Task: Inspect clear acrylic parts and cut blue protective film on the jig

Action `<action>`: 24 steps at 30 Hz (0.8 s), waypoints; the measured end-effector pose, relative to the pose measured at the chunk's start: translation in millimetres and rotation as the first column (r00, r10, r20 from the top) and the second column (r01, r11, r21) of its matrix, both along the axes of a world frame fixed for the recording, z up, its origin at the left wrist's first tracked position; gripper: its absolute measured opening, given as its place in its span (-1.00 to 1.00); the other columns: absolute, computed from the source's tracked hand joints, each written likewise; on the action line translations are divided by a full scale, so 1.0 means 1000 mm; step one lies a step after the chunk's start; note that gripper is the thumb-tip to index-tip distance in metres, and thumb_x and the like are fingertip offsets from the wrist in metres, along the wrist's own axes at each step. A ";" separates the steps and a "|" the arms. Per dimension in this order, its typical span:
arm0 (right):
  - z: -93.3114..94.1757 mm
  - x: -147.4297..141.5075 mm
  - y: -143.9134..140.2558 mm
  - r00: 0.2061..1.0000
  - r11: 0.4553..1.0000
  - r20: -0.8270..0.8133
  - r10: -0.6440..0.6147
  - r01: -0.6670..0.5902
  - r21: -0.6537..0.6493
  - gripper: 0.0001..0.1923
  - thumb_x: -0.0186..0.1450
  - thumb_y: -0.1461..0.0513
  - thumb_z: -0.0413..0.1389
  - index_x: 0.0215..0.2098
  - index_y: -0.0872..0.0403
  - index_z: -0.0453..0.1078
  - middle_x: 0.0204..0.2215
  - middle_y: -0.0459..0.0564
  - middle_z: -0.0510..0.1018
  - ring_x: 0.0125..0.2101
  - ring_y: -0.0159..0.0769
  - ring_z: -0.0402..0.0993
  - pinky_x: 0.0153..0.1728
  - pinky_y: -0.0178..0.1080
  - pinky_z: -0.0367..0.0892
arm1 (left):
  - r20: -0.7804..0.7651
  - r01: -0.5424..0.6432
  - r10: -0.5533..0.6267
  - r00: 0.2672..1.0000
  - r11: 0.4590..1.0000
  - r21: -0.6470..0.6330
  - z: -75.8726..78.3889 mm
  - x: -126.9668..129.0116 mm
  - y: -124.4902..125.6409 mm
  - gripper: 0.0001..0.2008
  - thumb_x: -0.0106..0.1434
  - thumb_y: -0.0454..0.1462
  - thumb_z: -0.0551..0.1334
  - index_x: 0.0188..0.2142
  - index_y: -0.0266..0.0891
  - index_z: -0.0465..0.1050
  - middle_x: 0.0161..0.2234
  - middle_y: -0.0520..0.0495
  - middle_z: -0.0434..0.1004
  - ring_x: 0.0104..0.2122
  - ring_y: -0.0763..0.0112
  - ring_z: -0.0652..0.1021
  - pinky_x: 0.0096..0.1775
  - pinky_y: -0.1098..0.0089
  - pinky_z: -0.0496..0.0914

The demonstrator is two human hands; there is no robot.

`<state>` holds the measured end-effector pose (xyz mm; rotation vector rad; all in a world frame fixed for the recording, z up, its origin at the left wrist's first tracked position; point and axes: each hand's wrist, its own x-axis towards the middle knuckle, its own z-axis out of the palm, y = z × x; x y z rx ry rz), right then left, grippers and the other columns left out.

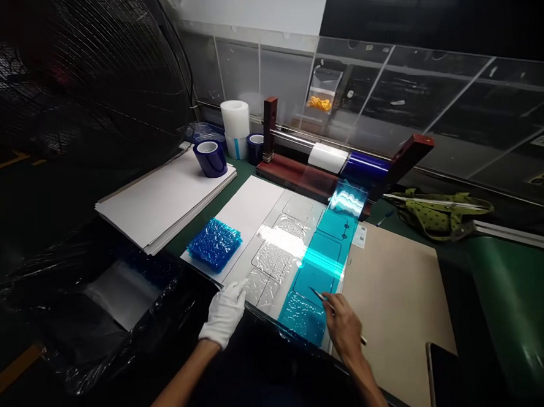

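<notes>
— Blue translucent film strip (319,262), where does it lie?

— It runs from the roll holder down the white board to the near table edge, right under my hands. My bare right hand (343,325) is closed around a thin pen-like blade tool (318,295), its tip touching the film near the strip's lower end.

— And your other hand?

— My white-gloved left hand (224,314) rests flat, fingers loosely spread and gripping nothing, on the clear plastic panels (277,252) just left of the strip. The two hands are apart, the film's near end between them.

— What lies around them?

— Left of the panels sits a crumpled stack of blue film pieces (214,244) on the white board (249,208). Right of the strip is a tan cardboard sheet (397,294), with a dark phone (441,374) at its near corner. Farther back stands the dark red wooden roll holder (297,171) carrying a white roll and a blue roll (364,164). At far left a small dark blue tape roll (210,157) stands on a pile of white sheets (161,201).
</notes>
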<state>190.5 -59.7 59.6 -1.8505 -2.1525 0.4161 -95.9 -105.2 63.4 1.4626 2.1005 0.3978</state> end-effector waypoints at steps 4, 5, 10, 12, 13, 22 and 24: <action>0.000 -0.088 0.022 0.980 0.990 0.145 0.136 -0.131 -0.044 -0.72 0.38 0.27 -0.13 -0.23 -0.01 0.43 -0.33 -0.06 0.48 -0.41 -0.36 0.39 -0.53 -0.32 -0.04 | -0.221 0.211 -0.205 0.953 0.978 0.002 -0.005 -0.022 0.042 -0.53 0.23 -0.45 -0.03 0.05 0.00 0.33 -0.25 -0.11 0.44 -0.28 0.28 0.42 -0.26 0.32 0.26; -0.002 -0.104 0.028 0.976 0.988 0.157 0.154 -0.147 -0.054 -0.73 0.38 0.28 -0.11 -0.28 -0.01 0.42 -0.35 -0.07 0.47 -0.42 -0.37 0.37 -0.55 -0.31 -0.09 | -0.260 0.253 -0.246 0.934 0.968 -0.007 -0.007 -0.025 0.048 -0.51 0.21 -0.47 -0.03 0.03 0.01 0.34 -0.26 -0.11 0.43 -0.27 0.27 0.42 -0.27 0.32 0.26; -0.012 -0.156 0.052 0.955 0.973 0.196 0.224 -0.208 -0.099 -0.77 0.33 0.35 -0.08 -0.35 0.02 0.37 -0.36 -0.09 0.44 -0.40 -0.39 0.32 -0.55 -0.28 -0.20 | -0.364 0.392 -0.386 0.847 0.918 -0.061 -0.015 -0.036 0.058 -0.49 0.18 -0.51 0.00 0.03 0.02 0.32 -0.28 -0.10 0.41 -0.31 0.31 0.42 -0.33 0.36 0.26; -0.013 -0.168 0.058 0.946 0.966 0.207 0.249 -0.229 -0.118 -0.79 0.33 0.36 -0.08 -0.35 0.03 0.35 -0.36 -0.09 0.43 -0.38 -0.39 0.31 -0.54 -0.27 -0.21 | -0.376 0.423 -0.418 0.827 0.903 -0.073 -0.016 -0.040 0.058 -0.48 0.19 -0.51 0.00 0.06 0.01 0.30 -0.30 -0.10 0.41 -0.34 0.33 0.43 -0.35 0.37 0.25; -0.012 -0.173 0.060 0.942 0.963 0.211 0.260 -0.238 -0.126 -0.79 0.33 0.35 -0.09 -0.36 0.03 0.34 -0.36 -0.09 0.42 -0.37 -0.38 0.31 -0.53 -0.27 -0.21 | -0.380 0.434 -0.428 0.820 0.898 -0.076 -0.017 -0.041 0.057 -0.48 0.20 -0.50 0.00 0.08 0.00 0.29 -0.30 -0.10 0.42 -0.36 0.34 0.43 -0.36 0.37 0.24; -0.011 -0.171 0.061 0.930 0.954 0.233 0.283 -0.248 -0.169 -0.76 0.32 0.37 -0.13 -0.40 0.05 0.30 -0.38 -0.09 0.40 -0.38 -0.38 0.28 -0.52 -0.27 -0.18 | -0.395 0.480 -0.466 0.792 0.875 -0.069 -0.022 -0.046 0.058 -0.44 0.12 -0.49 0.07 0.08 0.00 0.29 -0.29 -0.09 0.43 -0.34 0.31 0.43 -0.34 0.35 0.23; -0.012 -0.160 0.057 0.933 0.958 0.242 0.268 -0.230 -0.173 -0.76 0.32 0.38 -0.13 -0.42 0.05 0.29 -0.39 -0.09 0.40 -0.39 -0.38 0.28 -0.53 -0.27 -0.19 | -0.393 0.491 -0.471 0.790 0.869 -0.054 -0.025 -0.047 0.052 -0.36 0.03 -0.45 0.17 0.11 0.01 0.25 -0.21 -0.10 0.42 -0.26 0.24 0.43 -0.27 0.30 0.25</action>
